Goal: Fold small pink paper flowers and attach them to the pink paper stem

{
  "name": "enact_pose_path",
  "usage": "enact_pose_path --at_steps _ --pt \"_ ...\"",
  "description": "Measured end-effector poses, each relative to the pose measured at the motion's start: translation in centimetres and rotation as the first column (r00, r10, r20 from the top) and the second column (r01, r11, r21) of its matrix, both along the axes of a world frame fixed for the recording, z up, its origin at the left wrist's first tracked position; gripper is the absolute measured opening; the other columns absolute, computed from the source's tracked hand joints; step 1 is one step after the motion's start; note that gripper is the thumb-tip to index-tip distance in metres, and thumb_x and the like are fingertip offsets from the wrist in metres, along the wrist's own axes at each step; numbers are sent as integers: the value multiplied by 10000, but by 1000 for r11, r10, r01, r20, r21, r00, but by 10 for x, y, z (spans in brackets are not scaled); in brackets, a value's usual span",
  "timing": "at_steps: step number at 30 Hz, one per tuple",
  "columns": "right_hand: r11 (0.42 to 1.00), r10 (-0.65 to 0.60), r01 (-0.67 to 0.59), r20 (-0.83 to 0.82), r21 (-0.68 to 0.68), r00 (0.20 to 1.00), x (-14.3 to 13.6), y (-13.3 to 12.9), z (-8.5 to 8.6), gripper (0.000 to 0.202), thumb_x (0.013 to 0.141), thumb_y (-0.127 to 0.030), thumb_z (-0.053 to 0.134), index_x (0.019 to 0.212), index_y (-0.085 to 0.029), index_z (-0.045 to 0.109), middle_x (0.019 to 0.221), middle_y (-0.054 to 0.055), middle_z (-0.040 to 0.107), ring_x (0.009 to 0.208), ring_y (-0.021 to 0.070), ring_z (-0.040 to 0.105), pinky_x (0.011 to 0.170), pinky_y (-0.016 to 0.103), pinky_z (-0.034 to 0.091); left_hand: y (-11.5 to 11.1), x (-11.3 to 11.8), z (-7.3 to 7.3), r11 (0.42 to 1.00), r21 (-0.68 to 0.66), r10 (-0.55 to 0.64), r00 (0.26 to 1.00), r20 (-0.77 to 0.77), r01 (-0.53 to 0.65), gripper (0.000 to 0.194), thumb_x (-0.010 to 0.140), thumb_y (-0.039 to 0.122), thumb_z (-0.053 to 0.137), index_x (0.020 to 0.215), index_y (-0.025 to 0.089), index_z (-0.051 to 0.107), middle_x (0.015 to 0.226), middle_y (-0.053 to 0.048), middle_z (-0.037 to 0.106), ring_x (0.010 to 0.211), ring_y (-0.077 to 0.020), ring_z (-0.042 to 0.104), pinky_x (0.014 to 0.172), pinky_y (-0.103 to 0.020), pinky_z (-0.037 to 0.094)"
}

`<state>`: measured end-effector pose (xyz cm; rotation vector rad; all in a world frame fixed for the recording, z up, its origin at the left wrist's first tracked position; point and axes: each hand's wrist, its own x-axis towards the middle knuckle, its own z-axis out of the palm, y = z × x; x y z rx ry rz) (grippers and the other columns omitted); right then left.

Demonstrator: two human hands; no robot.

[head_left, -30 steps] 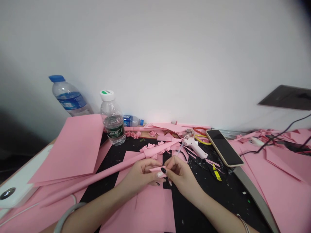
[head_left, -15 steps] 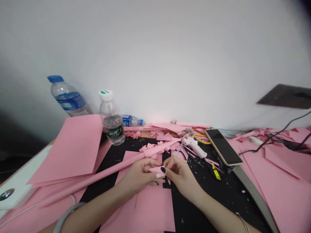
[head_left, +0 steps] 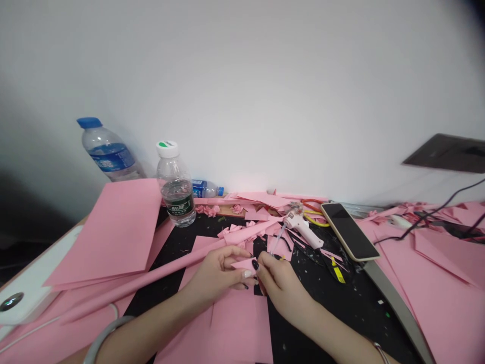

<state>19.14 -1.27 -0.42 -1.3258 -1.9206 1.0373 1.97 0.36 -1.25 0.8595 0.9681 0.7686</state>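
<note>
A small folded piece of pink paper (head_left: 242, 264) is pinched between my two hands, above pink sheets (head_left: 242, 323) on the black work surface. My left hand (head_left: 222, 270) grips its left side, thumb in front and fingers behind. On its right end, the thumb of my right hand (head_left: 278, 280) presses against the curled fingers. Just beyond my hands a long rolled pink paper tube (head_left: 182, 260) lies slantwise, with small folded paper pieces (head_left: 231, 231) beside it. The right fingertips are partly hidden.
A white glue gun (head_left: 303, 227) lies behind my right hand, near a phone (head_left: 350, 230). Bottles stand at the left, including a clear one with a white cap (head_left: 178, 194). Pink sheets (head_left: 435, 293) cover the right side. A cable (head_left: 420, 217) crosses there.
My right hand has turned at the wrist, its fingers curling in and its back facing up more. The left hand stays nearly still on the paper. The view has shifted slightly.
</note>
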Motion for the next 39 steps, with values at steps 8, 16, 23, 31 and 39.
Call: enact_pose_path --at_steps 8,16,23,31,39 --pt "999 45 -44 -24 32 999 -1 -1 -3 266 941 -195 335 681 -232 296 553 -70 344 489 107 312 470 229 254 -2 -2 0 998 -49 -27 999 20 28 395 642 248 801 963 168 585 752 -36 763 692 -190 738 599 -230 519" --pt "999 52 -52 -73 3 996 1 -2 -4 290 963 -240 342 675 -225 308 556 -78 315 497 101 283 471 225 237 -1 -4 2 999 -24 -46 999 19 46 457 628 242 804 1018 150 585 734 -41 755 675 -199 734 584 -241 528" --pt "996 84 -89 -126 -31 988 0 -1 0 315 974 -277 359 667 -208 359 584 -59 390 518 95 338 496 215 277 -5 -2 2 986 53 -157 988 -12 157 419 677 160 719 1068 170 568 630 -11 741 621 -189 721 568 -249 526" --pt "994 80 -88 -124 -67 989 3 0 1 306 979 -271 325 684 -214 379 534 -53 446 459 97 387 459 209 301 1 -5 3 993 59 -101 995 -22 102 452 662 248 754 1069 142 588 685 -49 743 655 -227 721 635 -316 539" --pt "997 11 -26 -197 -75 980 2 -1 -4 307 976 -286 364 722 -184 502 530 -57 452 425 84 384 436 196 298 4 -5 9 975 214 -52 998 -38 59 239 674 354 752 777 145 698 764 -47 734 725 -178 664 684 -273 512"
